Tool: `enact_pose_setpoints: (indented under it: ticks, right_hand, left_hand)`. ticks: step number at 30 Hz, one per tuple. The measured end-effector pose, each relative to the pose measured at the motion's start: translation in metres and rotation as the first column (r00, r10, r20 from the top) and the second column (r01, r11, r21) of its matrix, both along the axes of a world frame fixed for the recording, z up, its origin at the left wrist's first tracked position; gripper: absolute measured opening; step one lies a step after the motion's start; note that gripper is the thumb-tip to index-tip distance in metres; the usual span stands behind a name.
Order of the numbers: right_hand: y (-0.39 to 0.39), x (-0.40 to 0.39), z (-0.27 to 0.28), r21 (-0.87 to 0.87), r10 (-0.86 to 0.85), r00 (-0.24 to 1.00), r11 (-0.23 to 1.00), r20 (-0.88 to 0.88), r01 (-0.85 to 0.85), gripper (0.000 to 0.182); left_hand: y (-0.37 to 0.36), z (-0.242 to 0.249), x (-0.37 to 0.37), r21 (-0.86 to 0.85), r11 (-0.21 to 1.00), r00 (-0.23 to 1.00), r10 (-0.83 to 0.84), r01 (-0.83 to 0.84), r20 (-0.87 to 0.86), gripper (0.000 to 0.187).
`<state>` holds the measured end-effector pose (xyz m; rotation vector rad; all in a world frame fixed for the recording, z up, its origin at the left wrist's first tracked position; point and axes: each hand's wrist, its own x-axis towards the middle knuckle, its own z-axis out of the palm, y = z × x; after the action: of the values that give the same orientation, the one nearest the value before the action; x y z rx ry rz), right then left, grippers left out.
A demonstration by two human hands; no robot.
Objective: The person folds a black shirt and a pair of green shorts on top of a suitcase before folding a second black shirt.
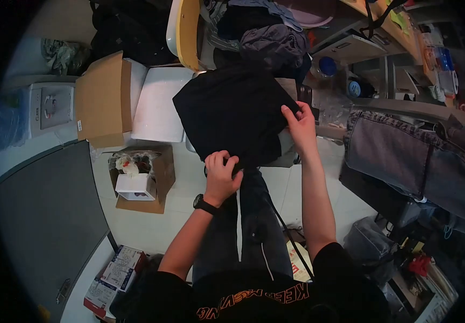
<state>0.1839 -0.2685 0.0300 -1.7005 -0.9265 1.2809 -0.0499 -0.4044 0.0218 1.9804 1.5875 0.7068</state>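
A piece of black clothing (232, 113) lies spread out in front of me, its outline angular as if partly folded. My left hand (221, 175), with a black watch on the wrist, has its fingers curled over the near edge of the cloth. At the right corner, my right hand (301, 126) pinches the fabric between thumb and fingers. Grey cloth (286, 151) shows beneath the black clothing on the right side. Behind it rises a heap of dark and grey clothes (273, 43).
To the left stand a white box (160, 102) and a brown cardboard box (100, 102). A smaller open carton (162, 183) sits on the floor. Grey jeans (386, 153) hang at the right. A yellow-and-white chair back (185, 35) is beyond the cloth.
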Motion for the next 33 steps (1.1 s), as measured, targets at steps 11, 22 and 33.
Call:
enact_pose_setpoints:
  ticks: [11, 22, 33]
  right_hand:
    - [0.003, -0.021, 0.041, -0.126, -0.091, 0.992, 0.989, -0.090, 0.079, 0.037]
    - [-0.070, -0.022, -0.009, 0.012, -0.015, 0.987, 1.000, 0.161, 0.014, 0.054]
    - [-0.012, -0.021, 0.037, -0.227, 0.340, 0.878, 0.934, 0.336, -0.275, 0.071]
  left_hand:
    - [0.011, 0.000, -0.007, -0.039, 0.998, 0.995, -0.060, 0.057, -0.075, 0.033]
    - [-0.016, 0.033, -0.046, -0.201, 0.971, 0.981, -0.155, 0.130, -0.115, 0.039]
    - [-0.014, -0.019, -0.043, -0.357, 0.792, 0.706, 0.606, -0.495, 0.365, 0.069]
